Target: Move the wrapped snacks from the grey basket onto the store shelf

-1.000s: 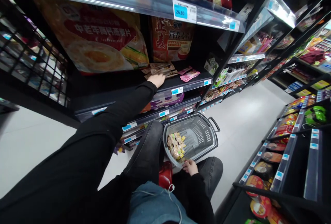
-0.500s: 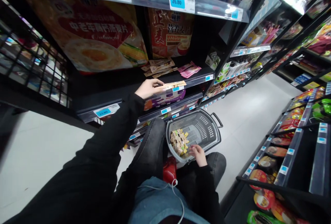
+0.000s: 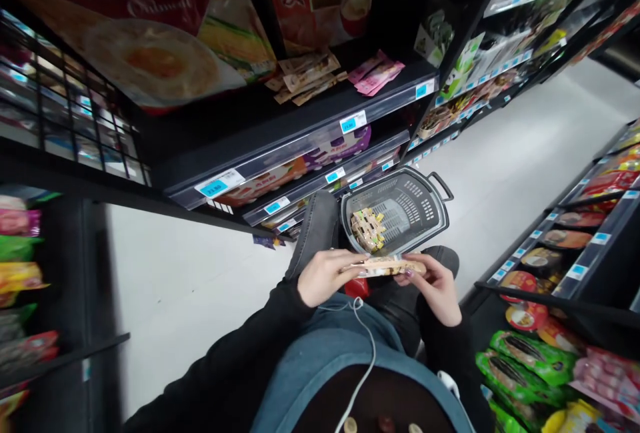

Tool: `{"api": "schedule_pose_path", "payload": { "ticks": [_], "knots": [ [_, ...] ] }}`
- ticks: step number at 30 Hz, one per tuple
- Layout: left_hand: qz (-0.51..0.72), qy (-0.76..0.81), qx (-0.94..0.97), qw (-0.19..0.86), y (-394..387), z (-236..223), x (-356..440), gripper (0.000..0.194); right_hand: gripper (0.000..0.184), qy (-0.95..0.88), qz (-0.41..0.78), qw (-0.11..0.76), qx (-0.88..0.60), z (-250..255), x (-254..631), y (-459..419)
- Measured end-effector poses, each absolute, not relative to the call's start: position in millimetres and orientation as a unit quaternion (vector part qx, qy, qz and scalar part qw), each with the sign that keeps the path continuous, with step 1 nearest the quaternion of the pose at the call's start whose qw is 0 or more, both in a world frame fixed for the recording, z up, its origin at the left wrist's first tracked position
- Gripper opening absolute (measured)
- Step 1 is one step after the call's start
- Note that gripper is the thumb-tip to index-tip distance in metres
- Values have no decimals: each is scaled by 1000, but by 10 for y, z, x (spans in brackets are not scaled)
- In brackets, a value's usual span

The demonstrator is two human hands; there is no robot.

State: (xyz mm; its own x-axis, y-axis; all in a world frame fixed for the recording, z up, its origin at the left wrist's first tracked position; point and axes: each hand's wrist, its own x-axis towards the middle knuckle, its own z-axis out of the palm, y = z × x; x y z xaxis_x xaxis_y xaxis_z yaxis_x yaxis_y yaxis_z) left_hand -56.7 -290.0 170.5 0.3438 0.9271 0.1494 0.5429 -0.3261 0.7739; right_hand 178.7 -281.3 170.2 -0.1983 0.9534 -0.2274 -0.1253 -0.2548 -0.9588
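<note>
Slim beige stick sachets (image 3: 383,265) stretch level between my two hands, in front of my body. My left hand (image 3: 327,275) pinches their left end, and the fingers of my right hand (image 3: 436,282) close on the right end. How many sachets there are I cannot tell. Just beyond them a grey shopping basket (image 3: 425,231) sits on the floor by my knees. A bundle of beige and yellow packets (image 3: 369,229) lies in its near left part. More beige stick sachets (image 3: 310,76) lie loose on the shelf ahead, beside pink sachets (image 3: 376,73).
A large oatmeal bag (image 3: 165,39) and a cereal bag (image 3: 320,6) stand on the dark shelf (image 3: 200,133). A black wire grid (image 3: 70,106) borders it at left. Green packs (image 3: 533,356) fill the right-hand rack. A white cable (image 3: 370,359) hangs over my front.
My left hand has come back from the shelf edge with the sachets, down to my front. My right hand has left the basket's near rim and now grips their other end. The view has tilted down.
</note>
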Motion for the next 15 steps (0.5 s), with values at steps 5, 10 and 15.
{"api": "schedule_pose_path", "payload": {
  "ticks": [5,10,15],
  "knots": [
    [297,436,831,175,-2919,1693,-592,23,23,-395,641,444,-485,1464,1806,-2998],
    [313,399,845,169,-2787,1760,-551,20,20,-392,599,484,-504,1356,1831,-3064],
    [345,370,802,316,-2754,1768,-572,29,14,-392,551,526,-515,1374,1910,-3141]
  ]
}}
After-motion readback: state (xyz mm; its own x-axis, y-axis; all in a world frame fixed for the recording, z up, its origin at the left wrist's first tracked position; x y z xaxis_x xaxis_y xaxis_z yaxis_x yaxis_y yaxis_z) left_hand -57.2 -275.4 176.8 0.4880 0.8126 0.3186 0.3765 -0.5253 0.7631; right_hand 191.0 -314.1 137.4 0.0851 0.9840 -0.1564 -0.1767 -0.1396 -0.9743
